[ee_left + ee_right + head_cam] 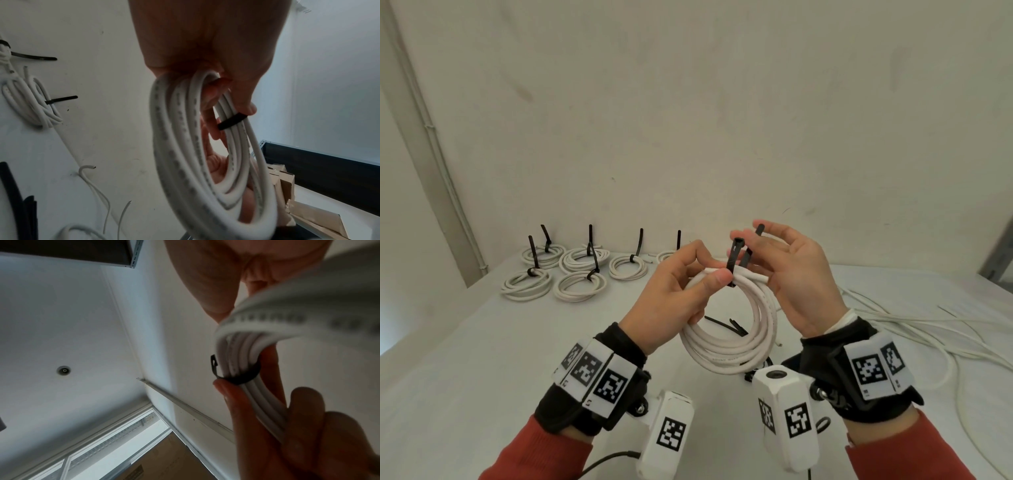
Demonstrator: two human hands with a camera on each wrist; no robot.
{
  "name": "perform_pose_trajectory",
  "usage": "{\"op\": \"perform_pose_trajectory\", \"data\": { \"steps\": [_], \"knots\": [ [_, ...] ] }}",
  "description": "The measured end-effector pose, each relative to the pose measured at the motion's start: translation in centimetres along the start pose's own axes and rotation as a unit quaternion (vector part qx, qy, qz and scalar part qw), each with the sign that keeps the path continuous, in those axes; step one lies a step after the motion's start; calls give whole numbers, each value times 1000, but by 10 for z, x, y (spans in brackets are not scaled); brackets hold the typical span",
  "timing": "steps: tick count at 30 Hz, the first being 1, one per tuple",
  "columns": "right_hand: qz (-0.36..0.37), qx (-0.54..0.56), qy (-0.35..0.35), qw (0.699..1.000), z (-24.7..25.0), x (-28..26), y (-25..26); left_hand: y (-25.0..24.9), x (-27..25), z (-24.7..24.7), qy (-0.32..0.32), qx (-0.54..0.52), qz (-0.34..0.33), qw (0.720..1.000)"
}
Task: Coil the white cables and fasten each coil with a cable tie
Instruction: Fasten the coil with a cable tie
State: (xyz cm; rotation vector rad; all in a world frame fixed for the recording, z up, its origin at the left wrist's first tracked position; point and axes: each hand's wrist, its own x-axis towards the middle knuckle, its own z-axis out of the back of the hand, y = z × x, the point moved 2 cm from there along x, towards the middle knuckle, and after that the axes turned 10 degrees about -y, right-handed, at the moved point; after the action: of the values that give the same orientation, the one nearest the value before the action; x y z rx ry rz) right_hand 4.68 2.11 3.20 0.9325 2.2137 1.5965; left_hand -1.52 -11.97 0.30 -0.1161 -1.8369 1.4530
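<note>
A coil of white cable (736,346) hangs upright in front of me above the table. My left hand (709,265) pinches its top between thumb and fingers; the left wrist view shows the coil (185,162) under the palm. A black cable tie (732,265) loops round the strands next to the left thumb, and its head sticks up. The tie's band (231,121) crosses the strands. My right hand (763,253) is at the coil's top right, thumb against the cable. The tie's tail runs up between its spread fingers. The tie (236,379) looks loose in the right wrist view.
Several tied coils (571,270) with upright black tails lie at the back left of the white table (465,359). Loose white cables (893,325) trail over the right side. Spare black ties (732,327) lie behind the held coil. Cardboard boxes (287,186) stand off the table.
</note>
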Motion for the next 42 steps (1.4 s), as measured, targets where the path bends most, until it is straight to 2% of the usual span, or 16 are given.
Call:
{"op": "perform_pose_trajectory", "data": {
  "steps": [4, 8, 11, 16, 27, 30, 35, 38, 42],
  "knots": [
    [118, -30, -13, 992, 2, -1, 5, -2, -1, -1, -1, 8, -7, 1000],
    [217, -132, 12, 967, 5, 0, 9, -2, 0, 3, -6, 2, -8, 1000],
    [247, -190, 27, 950, 7, 0, 10, -1, 0, 3, -1, -5, -7, 1000],
    [279, -221, 45, 934, 6, -3, 14, 0, 1, 3, -7, -4, -6, 1000],
    [281, -226, 71, 930, 3, -8, 14, -3, 0, 1, -22, 12, 11, 1000],
    [249, -201, 87, 943, 1, -12, 15, -4, 0, 2, -18, 20, 24, 999],
    [201, -184, 67, 960, -1, -12, 14, -3, 1, 5, -15, 46, 33, 998],
    [149, -151, 74, 974, 1, -10, 14, -2, 3, 7, -22, 64, 34, 997],
    [124, -127, 90, 980, 0, -11, 15, -1, 5, 9, -25, 95, 24, 995]
  ]
}}
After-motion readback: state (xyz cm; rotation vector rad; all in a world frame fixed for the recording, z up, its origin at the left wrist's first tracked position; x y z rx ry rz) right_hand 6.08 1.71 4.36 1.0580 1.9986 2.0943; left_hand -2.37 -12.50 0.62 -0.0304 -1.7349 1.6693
